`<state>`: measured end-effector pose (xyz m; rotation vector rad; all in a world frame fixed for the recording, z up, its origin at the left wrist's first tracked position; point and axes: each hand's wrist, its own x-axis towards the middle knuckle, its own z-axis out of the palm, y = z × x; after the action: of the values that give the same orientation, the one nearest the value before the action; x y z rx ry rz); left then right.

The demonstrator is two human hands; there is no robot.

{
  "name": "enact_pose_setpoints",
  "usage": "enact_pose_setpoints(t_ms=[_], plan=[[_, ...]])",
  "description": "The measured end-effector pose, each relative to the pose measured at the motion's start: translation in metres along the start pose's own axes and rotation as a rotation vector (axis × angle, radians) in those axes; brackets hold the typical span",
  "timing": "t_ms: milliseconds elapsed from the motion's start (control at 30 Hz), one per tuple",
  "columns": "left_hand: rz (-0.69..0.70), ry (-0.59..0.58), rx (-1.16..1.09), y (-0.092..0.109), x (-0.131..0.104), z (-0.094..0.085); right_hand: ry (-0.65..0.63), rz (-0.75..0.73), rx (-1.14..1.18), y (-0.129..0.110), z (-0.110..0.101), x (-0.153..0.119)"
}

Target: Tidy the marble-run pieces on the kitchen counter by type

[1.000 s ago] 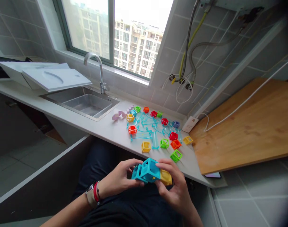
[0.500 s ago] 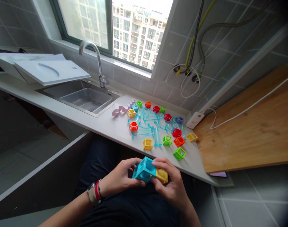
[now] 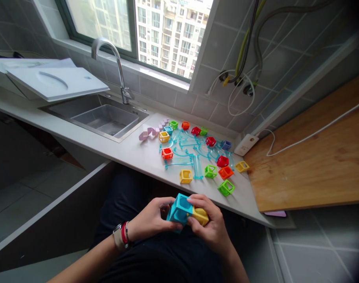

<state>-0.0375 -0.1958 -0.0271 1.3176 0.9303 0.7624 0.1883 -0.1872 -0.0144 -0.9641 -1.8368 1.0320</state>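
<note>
Above my lap, in front of the counter edge, my left hand (image 3: 155, 218) grips the blue cube blocks (image 3: 181, 208) from the left side. My right hand (image 3: 210, 220) has its fingers round a yellow cube block (image 3: 200, 215), with fingertips also at the blue one. Blue and yellow touch each other between my hands. On the counter (image 3: 150, 161) lie open-sided cubes, among them a yellow one (image 3: 185, 176), a green one (image 3: 226, 188) and a red one (image 3: 222, 161). Clear blue track pieces (image 3: 197, 167) are spread among them.
A sink (image 3: 108, 120) with a tap (image 3: 120, 70) is at the left, beside white packaging (image 3: 57, 83). Pale purple pieces (image 3: 150, 132) lie right of the sink. At the right are a white power strip (image 3: 246, 144) and a wooden board (image 3: 309, 157).
The blue blocks have turned slightly in my hands, and the yellow block has tilted against them. The camera view has shifted a little. Both hands keep their hold.
</note>
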Motion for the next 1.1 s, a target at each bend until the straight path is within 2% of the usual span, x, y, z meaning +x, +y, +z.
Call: enact_pose_setpoints(t_ms=[233,500,700,833,967,1100], plan=[[-0.005,-0.033,-0.053,-0.007,0.002,-0.001,0.017,0.030,0.037,0.004,0.006,0.000],[-0.032,-0.082,-0.129,-0.004,0.002,0.000,-0.041,0.077,0.037,0.006,-0.001,0.003],[-0.078,-0.106,-0.255,-0.014,0.003,-0.002,-0.089,0.123,0.145,0.004,-0.006,0.003],[-0.107,-0.117,-0.316,-0.017,0.003,-0.002,-0.072,0.156,0.195,0.001,-0.006,0.002],[-0.125,-0.110,-0.454,-0.019,0.001,-0.001,0.009,0.184,0.235,0.005,-0.014,-0.003],[-0.128,-0.025,-0.533,-0.024,-0.005,-0.009,0.247,0.267,0.037,0.027,-0.051,-0.015]])
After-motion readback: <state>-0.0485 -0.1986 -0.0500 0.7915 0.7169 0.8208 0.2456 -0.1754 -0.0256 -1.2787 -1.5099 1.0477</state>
